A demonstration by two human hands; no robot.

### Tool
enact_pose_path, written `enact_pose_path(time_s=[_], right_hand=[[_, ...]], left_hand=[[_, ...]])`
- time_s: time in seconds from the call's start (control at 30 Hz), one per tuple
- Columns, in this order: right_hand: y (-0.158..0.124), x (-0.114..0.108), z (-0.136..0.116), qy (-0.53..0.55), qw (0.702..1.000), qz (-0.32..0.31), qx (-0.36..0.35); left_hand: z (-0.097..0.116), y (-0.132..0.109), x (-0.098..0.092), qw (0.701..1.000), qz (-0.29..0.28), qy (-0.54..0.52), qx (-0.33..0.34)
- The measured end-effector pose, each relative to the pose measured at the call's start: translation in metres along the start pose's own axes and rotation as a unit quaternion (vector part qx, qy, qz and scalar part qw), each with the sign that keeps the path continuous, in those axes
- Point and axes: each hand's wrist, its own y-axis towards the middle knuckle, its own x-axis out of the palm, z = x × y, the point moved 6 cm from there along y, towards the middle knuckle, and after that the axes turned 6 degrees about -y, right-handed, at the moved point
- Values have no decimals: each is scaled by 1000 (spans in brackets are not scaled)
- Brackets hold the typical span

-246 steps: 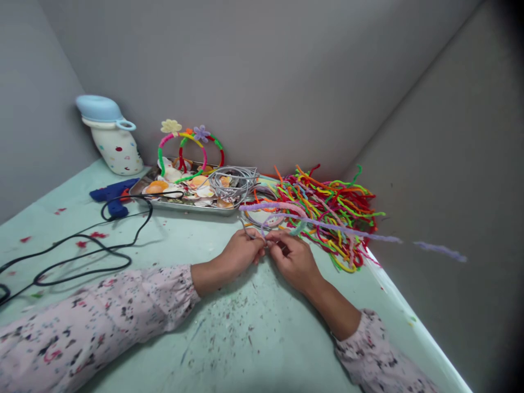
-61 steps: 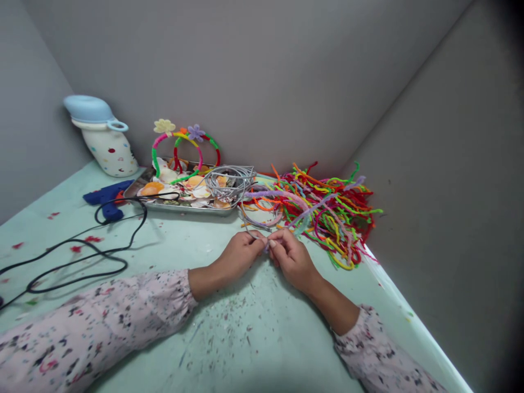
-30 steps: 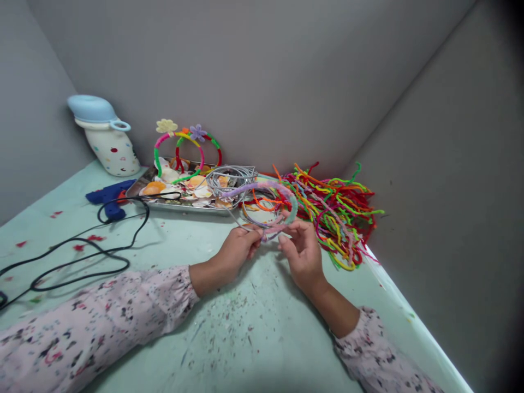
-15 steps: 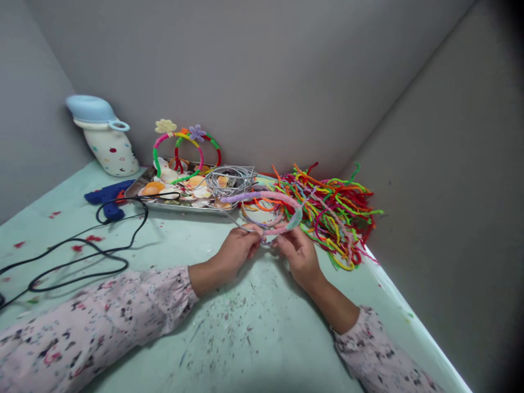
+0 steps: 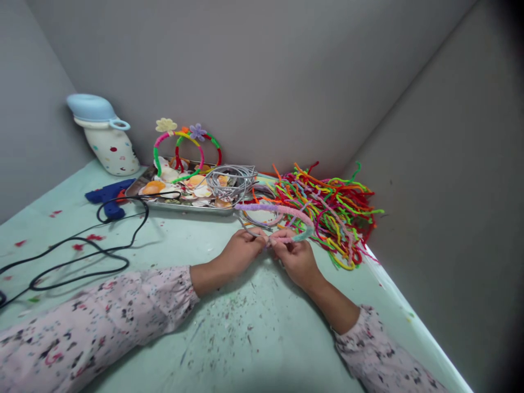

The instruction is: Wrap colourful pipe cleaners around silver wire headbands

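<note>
The curved band (image 5: 282, 209) is a fuzzy strip in soft pastel lengths, lilac at its far end, then pink, then pale teal around the bend, then pink again where it comes back to the fingers, so that it makes an open, sideways U. The left hand (image 5: 241, 252) is closed in a pinch, thumb against the bent fingers, gripping the near end of the work, and a bare grey wire (image 5: 245, 225) pokes out past its knuckles towards the back edge of the worktop (image 5: 245, 338). The right hand (image 5: 297, 263) is likewise drawn in, thumb and fingertips nipped on the pink part just beside the left thumb; the tips of the two hands almost meet, and exactly what lies between them is too small to tell. From this grip the band bends round beyond the right hand's knuckles, and its lilac end reaches back leftward, beyond both hands, near the front edge of the metal tray (image 5: 192, 208). The heap of coloured pipe cleaners (image 5: 331, 207) lies just behind the bend, towards the worktop's back right corner.
</note>
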Motion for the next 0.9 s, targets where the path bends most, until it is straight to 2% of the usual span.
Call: enact_pose_path(time_s=[0.33, 0.63, 0.9], right_hand=[[-1, -3, -5, -38, 998, 30, -52], [0, 1, 4, -5, 1000, 7, -8], [-2, 0, -1, -14, 1000, 13, -14]], left_hand=[[-3, 1, 0, 999, -1, -30, -10], [-7, 3, 0, 999, 2, -22, -24], [-9, 4, 0, 999, -5, -23, -29]])
